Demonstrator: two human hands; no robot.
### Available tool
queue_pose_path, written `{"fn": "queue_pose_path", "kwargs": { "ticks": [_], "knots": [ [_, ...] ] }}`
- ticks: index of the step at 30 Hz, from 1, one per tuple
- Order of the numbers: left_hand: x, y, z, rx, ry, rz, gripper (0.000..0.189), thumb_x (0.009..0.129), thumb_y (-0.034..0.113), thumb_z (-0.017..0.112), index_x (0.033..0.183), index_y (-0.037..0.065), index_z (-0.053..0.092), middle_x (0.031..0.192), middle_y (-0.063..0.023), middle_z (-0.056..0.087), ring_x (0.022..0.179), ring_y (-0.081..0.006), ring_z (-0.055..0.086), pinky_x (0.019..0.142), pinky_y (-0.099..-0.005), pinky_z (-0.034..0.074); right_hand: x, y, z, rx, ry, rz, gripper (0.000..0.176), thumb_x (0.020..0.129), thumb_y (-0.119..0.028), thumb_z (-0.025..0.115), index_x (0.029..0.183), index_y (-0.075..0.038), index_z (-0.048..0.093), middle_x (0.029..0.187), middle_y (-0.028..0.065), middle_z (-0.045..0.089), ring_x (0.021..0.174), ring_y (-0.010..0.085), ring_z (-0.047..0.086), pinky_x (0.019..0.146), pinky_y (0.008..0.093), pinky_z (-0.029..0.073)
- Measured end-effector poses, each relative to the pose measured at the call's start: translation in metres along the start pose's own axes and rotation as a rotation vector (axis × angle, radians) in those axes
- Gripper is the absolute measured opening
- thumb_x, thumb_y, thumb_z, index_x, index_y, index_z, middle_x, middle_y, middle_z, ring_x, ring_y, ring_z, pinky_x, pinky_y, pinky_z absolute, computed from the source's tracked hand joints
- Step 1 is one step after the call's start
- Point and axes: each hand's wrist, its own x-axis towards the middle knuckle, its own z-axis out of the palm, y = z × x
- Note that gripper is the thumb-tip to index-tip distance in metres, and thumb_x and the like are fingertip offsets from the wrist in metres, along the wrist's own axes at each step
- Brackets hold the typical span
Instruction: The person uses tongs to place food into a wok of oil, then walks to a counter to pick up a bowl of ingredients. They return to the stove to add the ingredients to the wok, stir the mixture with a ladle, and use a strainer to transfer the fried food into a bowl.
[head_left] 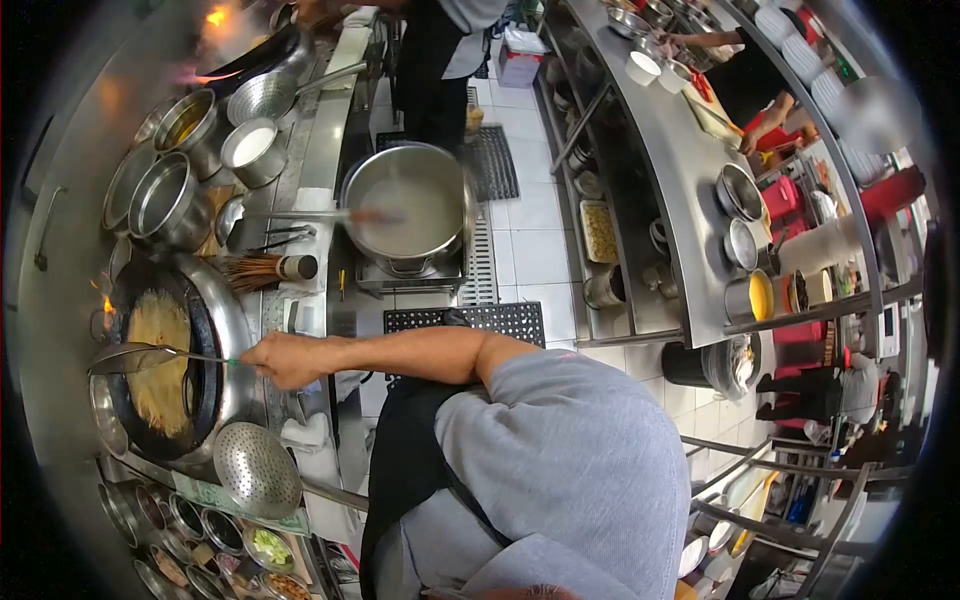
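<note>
My right hand (285,360) is closed around the thin handle of a mesh skimmer (133,358), arm stretched out toward the stove. The skimmer's dark bowl hangs over the left rim of a wok (208,385), and its handle crosses above the food. Pale yellow, strand-like food (158,400) lies in the wok. A large perforated strainer (257,470) rests beside the wok, its handle running toward my apron. My left hand is out of sight below my grey sleeve and shoulder.
Metal pots (172,200), a ladle (232,218) and a bamboo brush (255,272) line the stove. A big stockpot (405,210) stands beyond my arm. Ingredient bowls (268,545) sit at lower left. A co-worker (440,70) stands at the top; a steel counter (670,200) runs along the right.
</note>
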Motion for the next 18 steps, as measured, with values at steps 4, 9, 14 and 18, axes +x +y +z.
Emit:
{"fn": "queue_pose_path", "kwargs": {
  "ticks": [4,9,14,18],
  "knots": [
    [-0.005,0.011,0.012,0.020,-0.037,-0.015,0.022,0.095,0.020,0.047,0.101,0.004,0.060,0.089,-0.0113,0.060,0.078,-0.0240,0.061,0.064,-0.0404,0.048,-0.003,0.006,-0.003,0.019,0.021,-0.066,0.033,0.087,0.000,0.053,0.119,0.003,0.060,0.080,0.0267,0.064,0.076,0.0389,0.066,0.073,0.0459,0.050],
    [-0.015,0.004,0.026,0.063,-0.089,-0.044,0.023,0.096,0.021,0.047,0.102,0.003,0.060,0.091,-0.0114,0.060,0.080,-0.0242,0.061,0.066,-0.0402,0.048,0.004,0.010,-0.007,-0.030,-0.107,-0.015,0.034,0.087,0.000,0.054,0.120,0.002,0.060,0.082,0.0252,0.064,0.076,0.0373,0.064,0.072,0.0436,0.049],
    [-0.032,-0.018,0.045,0.119,-0.179,-0.104,0.024,0.096,0.022,0.047,0.104,0.003,0.059,0.093,-0.0116,0.060,0.081,-0.0243,0.061,0.067,-0.0399,0.048,0.013,0.014,0.003,0.097,-0.078,0.035,0.033,0.088,-0.003,0.055,0.120,0.002,0.061,0.081,0.0236,0.065,0.080,0.0355,0.064,0.078,0.0424,0.048],
    [-0.049,-0.036,0.059,0.163,-0.256,-0.158,0.024,0.096,0.022,0.047,0.105,0.003,0.059,0.094,-0.0117,0.060,0.083,-0.0245,0.061,0.069,-0.0397,0.047,0.028,0.004,0.000,0.069,0.010,-0.031,0.032,0.088,-0.004,0.056,0.119,0.002,0.062,0.082,0.0235,0.065,0.081,0.0371,0.064,0.078,0.0437,0.049]
  ]
}}
